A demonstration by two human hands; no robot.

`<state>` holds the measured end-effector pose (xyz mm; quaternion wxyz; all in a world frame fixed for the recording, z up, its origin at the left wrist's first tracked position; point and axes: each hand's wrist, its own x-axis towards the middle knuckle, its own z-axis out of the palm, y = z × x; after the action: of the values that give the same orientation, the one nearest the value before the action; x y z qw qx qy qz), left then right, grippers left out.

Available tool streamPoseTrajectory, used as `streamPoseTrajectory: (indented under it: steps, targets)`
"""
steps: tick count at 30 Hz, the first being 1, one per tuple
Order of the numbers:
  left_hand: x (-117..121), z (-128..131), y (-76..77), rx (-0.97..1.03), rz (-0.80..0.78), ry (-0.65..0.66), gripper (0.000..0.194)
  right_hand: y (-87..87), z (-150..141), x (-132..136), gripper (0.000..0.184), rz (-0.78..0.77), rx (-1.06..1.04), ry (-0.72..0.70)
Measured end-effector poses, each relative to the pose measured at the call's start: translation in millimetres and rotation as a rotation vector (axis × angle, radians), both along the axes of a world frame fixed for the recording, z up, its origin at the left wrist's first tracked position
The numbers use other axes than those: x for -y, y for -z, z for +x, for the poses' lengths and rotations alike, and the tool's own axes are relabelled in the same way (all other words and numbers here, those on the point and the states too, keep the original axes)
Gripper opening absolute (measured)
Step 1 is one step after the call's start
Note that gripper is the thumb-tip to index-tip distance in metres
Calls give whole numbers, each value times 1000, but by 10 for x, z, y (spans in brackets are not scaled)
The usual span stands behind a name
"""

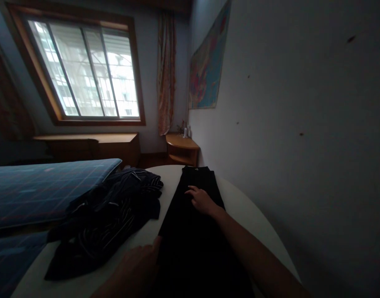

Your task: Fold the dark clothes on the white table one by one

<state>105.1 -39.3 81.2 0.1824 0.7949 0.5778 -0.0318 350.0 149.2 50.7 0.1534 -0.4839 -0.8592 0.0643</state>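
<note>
A pair of black trousers (190,240) lies lengthwise on a round white table (258,223), with its waistband at the far end and its near end running out of the picture. My right hand (204,200) rests on the upper part of the cloth, palm down, fingers stretched out and apart. At the left edge of the trousers is my left hand (143,256), dark and partly shaded, its fingers closed on the cloth's side. To the left lies a crumpled heap of dark clothes (112,211) with white stripes.
A blue plaid mattress (47,190) stands left of the table, partly under the dark clothes. A white wall (286,165) runs close along the right side. Farther back are a wooden desk (115,138), a corner shelf (182,142) and a window (87,70).
</note>
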Motion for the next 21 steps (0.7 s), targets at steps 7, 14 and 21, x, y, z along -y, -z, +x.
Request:
streamPoseTrajectory:
  steps: [7, 14, 21]
  targets:
    - [156, 214, -348, 188, -18, 45, 61, 167, -1, 215, 32, 47, -282, 53]
    - [252, 285, -119, 301, -64, 163, 52, 166, 72, 243, 23, 127, -314, 151]
    - [321, 329, -111, 457, -2, 270, 29, 200, 91, 143, 23, 125, -377, 145]
